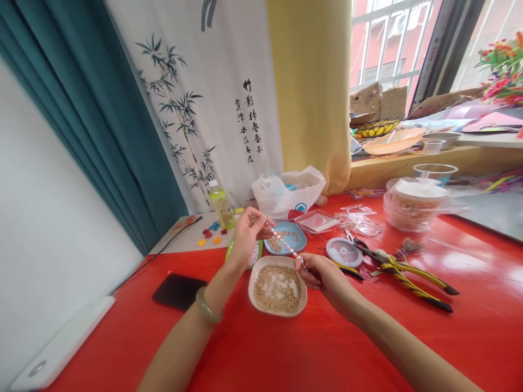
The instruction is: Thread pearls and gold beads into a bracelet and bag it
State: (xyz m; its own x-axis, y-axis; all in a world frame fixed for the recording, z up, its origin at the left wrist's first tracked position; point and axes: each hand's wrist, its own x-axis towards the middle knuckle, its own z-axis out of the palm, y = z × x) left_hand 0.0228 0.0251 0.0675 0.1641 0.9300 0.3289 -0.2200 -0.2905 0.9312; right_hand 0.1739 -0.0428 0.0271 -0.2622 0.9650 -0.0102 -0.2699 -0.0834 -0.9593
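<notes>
A string of pearl beads stretches on a slant between my two hands, above the bead dishes. My left hand pinches its upper end, fingers closed. At the lower end, my right hand is also closed on the strand. Right below lies a white dish of small gold beads. Behind it a blue dish holds more gold beads. A green dish with white beads is partly hidden by my left hand.
On the red table, pliers and a spool lie to the right. A black phone is at the left. Behind stand a bottle, a white plastic bag and a bagged tub.
</notes>
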